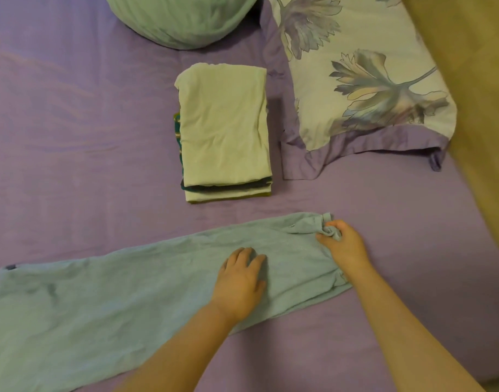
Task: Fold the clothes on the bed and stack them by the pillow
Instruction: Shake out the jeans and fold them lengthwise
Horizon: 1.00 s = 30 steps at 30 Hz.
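Garment [135, 290] lies flat across the bed [73, 137], already narrowed lengthwise. Your left hand [240, 287] rests fingers straight on its middle, seemingly to pin it for the next fold. Your right hand [343, 244] pinches the bunched end between curled fingers, cloth running leftward from them. Beyond your fingertips, the folded stack [225, 128] sits just beside the pillow [356, 80].
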{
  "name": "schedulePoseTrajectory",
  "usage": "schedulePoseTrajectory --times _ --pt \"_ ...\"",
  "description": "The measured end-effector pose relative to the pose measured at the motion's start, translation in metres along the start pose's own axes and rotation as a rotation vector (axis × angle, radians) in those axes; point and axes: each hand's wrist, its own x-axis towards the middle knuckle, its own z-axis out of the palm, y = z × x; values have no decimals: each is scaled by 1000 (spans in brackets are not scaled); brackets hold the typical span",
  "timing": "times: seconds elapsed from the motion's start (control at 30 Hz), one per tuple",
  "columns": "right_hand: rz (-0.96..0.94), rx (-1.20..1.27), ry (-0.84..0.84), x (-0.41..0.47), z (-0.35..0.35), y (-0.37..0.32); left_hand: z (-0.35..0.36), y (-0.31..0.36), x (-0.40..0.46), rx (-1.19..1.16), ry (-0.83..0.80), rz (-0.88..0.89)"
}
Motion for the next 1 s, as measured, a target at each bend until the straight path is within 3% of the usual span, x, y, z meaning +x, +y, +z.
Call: schedulePoseTrajectory --times 0.1,0.3,0.43,0.53,0.77,1.0 --pt "-26 -22 125 5 -7 10 0 12 7 36 -22 24" --pt "93 -75 56 19 -6 18 8 19 13 112 -143 11" --pt "45 -412 -19 24 -12 18 5 16 26 74 80 -13" --pt "60 -519 -31 20 -14 20 -7 11 42 56 193 -83" --pt "18 -538 5 11 -14 28 -27 14 80 21 207 -154" --pt "-59 -329 89 23 0 25 -23 27 100 54 163 -177"
